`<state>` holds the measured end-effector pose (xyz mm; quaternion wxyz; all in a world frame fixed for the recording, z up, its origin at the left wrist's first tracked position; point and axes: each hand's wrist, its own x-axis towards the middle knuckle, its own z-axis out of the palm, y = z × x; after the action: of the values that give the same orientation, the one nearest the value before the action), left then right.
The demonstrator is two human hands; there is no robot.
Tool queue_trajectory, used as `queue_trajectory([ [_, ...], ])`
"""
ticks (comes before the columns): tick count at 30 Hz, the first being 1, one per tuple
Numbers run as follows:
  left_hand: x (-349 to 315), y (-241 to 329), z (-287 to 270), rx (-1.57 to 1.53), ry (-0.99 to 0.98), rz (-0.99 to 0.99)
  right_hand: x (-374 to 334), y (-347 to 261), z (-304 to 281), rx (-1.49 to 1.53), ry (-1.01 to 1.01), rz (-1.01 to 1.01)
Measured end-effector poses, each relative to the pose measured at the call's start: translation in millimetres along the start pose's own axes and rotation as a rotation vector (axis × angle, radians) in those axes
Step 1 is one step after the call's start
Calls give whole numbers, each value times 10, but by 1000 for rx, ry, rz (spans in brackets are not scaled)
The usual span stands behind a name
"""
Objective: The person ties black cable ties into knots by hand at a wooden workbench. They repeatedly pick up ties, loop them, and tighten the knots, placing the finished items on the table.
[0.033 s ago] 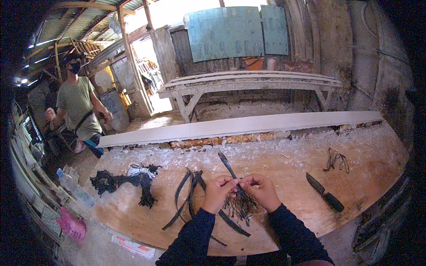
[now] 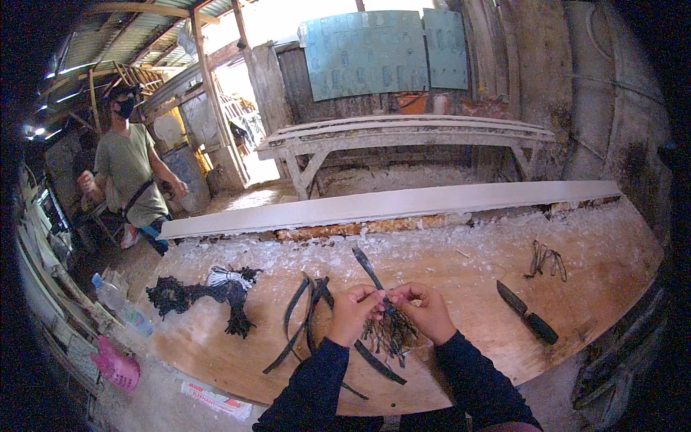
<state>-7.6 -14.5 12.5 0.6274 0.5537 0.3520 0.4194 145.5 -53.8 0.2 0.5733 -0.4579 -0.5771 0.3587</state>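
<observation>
Over the near middle of the wooden tabletop, my left hand (image 2: 355,314) and my right hand (image 2: 426,311) meet with fingers pinched together. Between them they hold a flat dark strip (image 2: 368,266), whose far end points away from me. Below the fingertips a bunch of thin dark cords (image 2: 389,341) fans out on the board; the pinched spot itself is mostly hidden. Left of my hands lie several black strips (image 2: 311,309), some passing under my left forearm. To the right rests a knife (image 2: 527,312) with a dark blade and handle, and beyond it some loose thin cords (image 2: 545,261).
Knotted black cords (image 2: 170,296) and a small white cord bundle (image 2: 229,277) lie at left. A long white plank (image 2: 389,204) edges the table's far side. A plastic bottle (image 2: 122,306) and pink bag (image 2: 115,363) sit beyond the left edge. Another person (image 2: 129,169) stands far left.
The person at far left has shifted slightly to the right. My hands stay pinched in nearly the same place.
</observation>
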Motion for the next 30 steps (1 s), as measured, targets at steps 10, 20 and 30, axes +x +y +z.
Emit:
queue_trajectory([
  [10, 52, 72, -32, -47, 5, -42, 20, -266, -21, -662, 25, -507],
  [20, 52, 3, 9, -67, -46, 32, -23, -104, 62, -35, 111, -72],
  [30, 51, 7, 3, -95, -18, 60, -6, -81, 63, 242, 84, 91],
])
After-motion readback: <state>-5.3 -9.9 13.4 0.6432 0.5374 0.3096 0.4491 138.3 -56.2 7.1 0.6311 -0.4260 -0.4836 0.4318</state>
